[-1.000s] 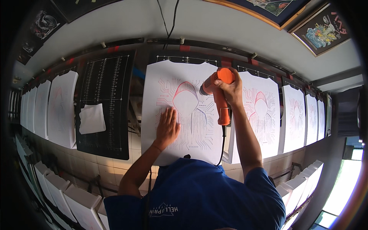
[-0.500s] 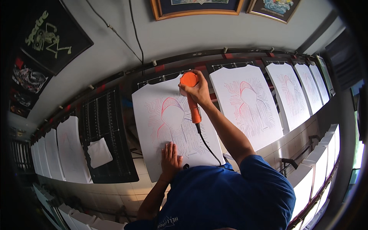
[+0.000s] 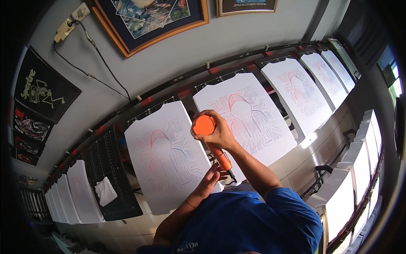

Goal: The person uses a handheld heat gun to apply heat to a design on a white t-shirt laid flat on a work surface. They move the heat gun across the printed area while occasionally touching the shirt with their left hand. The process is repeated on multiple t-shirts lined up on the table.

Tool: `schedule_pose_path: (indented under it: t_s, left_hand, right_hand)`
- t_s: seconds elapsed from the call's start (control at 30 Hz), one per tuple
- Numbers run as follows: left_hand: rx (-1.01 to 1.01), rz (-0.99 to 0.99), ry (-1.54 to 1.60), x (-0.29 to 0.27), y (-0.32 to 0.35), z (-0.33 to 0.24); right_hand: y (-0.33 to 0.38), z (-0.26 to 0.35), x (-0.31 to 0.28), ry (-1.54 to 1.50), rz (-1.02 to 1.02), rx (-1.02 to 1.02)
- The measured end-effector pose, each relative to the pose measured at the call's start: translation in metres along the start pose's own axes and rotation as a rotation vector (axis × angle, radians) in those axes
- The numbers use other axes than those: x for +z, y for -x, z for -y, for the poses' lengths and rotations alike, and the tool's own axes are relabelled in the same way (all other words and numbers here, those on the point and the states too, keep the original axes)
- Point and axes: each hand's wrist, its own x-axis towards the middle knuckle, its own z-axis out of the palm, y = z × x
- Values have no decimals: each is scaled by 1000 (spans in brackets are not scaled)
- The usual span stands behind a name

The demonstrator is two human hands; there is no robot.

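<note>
My right hand [image 3: 220, 133] is closed around the round housing of an orange corded heat gun [image 3: 204, 125]. Its handle slants back toward me, and its nozzle is hidden beneath. The gun is over the gap between two white shirts with red and blue circuit-like prints: the left shirt [image 3: 146, 182] and the right shirt [image 3: 270, 139]. Just left of the handle's lower end, my left hand [image 3: 208, 183] is raised with its fingers stretched out, holding nothing. It hovers by the lower right edge of the left shirt. Part of the cord [image 3: 231, 174] shows beside it.
More printed shirts [image 3: 298, 91] lie on boards along the curved row to both sides. A bare black board [image 3: 122, 169] carries a crumpled white cloth [image 3: 105, 191]. Behind the row runs a dark rail [image 3: 177, 78]. White shirts on another rack [image 3: 338, 194] stand at the lower right.
My view and body have shifted right along the row. The heat gun has moved from the left shirt to the gap beside the right one. My left hand has lifted off the left shirt.
</note>
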Motion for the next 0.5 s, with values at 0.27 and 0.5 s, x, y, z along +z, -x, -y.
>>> schedule_pose_path:
  t_s: [0.27, 0.5]
  left_hand:
    - [43, -11, -178, 156, -118, 73]
    - [195, -157, -444, 219, -157, 90]
  right_hand:
    - [67, 8, -178, -60, -165, 121]
    - [66, 25, -243, -87, -52, 45]
